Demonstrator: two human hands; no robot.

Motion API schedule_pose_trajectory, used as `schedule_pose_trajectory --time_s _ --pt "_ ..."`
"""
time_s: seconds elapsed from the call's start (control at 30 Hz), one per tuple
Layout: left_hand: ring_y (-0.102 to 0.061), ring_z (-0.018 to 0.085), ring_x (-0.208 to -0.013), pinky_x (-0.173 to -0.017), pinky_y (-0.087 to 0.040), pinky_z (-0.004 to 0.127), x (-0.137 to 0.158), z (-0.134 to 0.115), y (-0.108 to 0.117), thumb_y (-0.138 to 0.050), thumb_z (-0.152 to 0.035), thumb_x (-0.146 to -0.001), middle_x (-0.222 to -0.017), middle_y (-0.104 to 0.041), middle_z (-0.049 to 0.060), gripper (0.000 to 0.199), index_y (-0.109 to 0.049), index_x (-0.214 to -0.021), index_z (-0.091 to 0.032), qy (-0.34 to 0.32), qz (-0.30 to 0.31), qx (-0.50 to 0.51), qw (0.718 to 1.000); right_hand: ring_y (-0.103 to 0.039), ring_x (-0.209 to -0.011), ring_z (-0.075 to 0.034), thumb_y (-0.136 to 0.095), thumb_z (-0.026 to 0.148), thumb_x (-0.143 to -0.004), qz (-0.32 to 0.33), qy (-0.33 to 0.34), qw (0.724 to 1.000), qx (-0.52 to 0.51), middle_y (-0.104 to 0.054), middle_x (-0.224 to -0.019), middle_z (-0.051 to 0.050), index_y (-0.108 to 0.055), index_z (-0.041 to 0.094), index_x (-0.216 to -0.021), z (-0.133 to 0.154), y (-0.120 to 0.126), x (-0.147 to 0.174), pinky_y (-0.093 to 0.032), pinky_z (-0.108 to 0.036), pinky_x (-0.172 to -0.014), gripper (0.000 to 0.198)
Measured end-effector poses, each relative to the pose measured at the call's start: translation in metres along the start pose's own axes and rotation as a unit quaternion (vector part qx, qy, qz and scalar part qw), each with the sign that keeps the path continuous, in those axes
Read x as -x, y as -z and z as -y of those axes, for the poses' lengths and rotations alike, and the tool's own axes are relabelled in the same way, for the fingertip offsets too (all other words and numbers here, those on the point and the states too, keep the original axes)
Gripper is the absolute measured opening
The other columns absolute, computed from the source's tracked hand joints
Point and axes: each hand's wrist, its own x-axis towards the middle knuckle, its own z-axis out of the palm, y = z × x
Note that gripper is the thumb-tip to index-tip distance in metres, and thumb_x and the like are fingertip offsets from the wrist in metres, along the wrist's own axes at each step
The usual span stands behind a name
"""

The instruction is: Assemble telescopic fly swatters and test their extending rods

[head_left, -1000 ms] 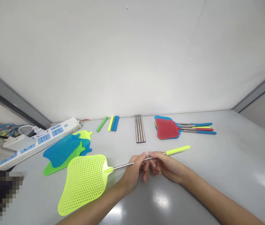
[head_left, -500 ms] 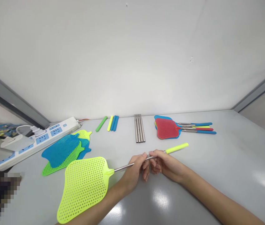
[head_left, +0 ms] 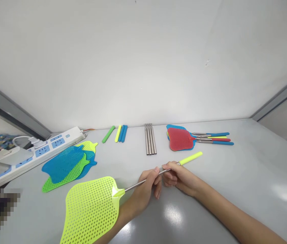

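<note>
A yellow-green fly swatter (head_left: 92, 208) hangs tilted above the table, its mesh head low on the left and its yellow grip (head_left: 191, 158) up on the right. My left hand (head_left: 147, 186) is closed around the metal rod, thumb on top. Closer to the grip, my right hand (head_left: 175, 174) pinches the same rod between thumb and fingers. The two hands are close together, a short length of rod showing between them. Part of the left forearm lies behind the mesh head.
Loose swatter heads (head_left: 63, 164) in blue, green and yellow lie beside a white power strip (head_left: 31, 157). Along the wall are coloured grips (head_left: 108, 134), several metal rods (head_left: 150, 139) and a pile of complete swatters, a red one (head_left: 181, 139) on top. The grey table (head_left: 247, 169) meets the white wall.
The swatter's head end has dipped a little lower, its rod tilting more steeply. Both hands keep their hold on the rod, and the view has shifted slightly.
</note>
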Motion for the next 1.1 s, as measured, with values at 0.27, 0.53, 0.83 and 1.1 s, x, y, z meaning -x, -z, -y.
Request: schedule_pose_trajectory --time_s 0.27,0.53,0.83,1.1 --pt "-0.036 0.009 -0.037 -0.043 -0.029 0.023 0.001 0.001 -0.003 -0.028 -0.043 -0.081 -0.034 -0.032 -0.005 0.043 -0.030 -0.046 -0.019 -0.007 -0.036 0.025 0.999 -0.015 -0.037 -0.005 -0.044 0.022 -0.072 -0.023 0.014 1.000 0.007 -0.019 -0.037 0.008 -0.032 0.016 -0.040 0.005 0.000 -0.002 -0.014 -0.023 -0.042 0.034" --pt "-0.034 0.008 -0.036 -0.045 -0.028 0.023 0.002 -0.001 -0.005 -0.027 -0.043 -0.082 -0.033 -0.028 -0.005 0.046 -0.028 -0.043 -0.018 -0.015 -0.049 0.034 0.998 -0.014 -0.036 -0.004 -0.045 0.021 -0.070 -0.048 -0.020 0.998 0.019 -0.022 -0.037 0.007 -0.033 0.016 -0.041 0.013 0.005 0.000 -0.012 -0.023 -0.040 0.032" --pt "-0.032 0.008 -0.035 -0.043 -0.027 0.023 0.003 -0.001 -0.005 -0.027 -0.045 -0.081 -0.033 -0.028 -0.005 0.044 -0.028 -0.045 -0.019 -0.008 -0.047 0.031 0.998 -0.015 -0.036 -0.003 -0.045 0.019 -0.069 -0.045 -0.037 0.998 0.035 -0.024 -0.037 0.007 -0.032 0.016 -0.041 0.020 0.015 0.003 -0.012 -0.022 -0.040 0.031" --pt "-0.031 0.008 -0.035 -0.042 -0.027 0.023 0.002 -0.002 -0.005 -0.028 -0.046 -0.081 -0.034 -0.027 -0.006 0.043 -0.026 -0.047 -0.019 -0.007 -0.044 0.049 0.998 -0.013 -0.036 -0.004 -0.045 0.020 -0.070 -0.062 -0.034 0.997 0.035 -0.022 -0.035 0.008 -0.031 0.016 -0.041 0.028 0.030 0.004 -0.013 -0.022 -0.039 0.032"
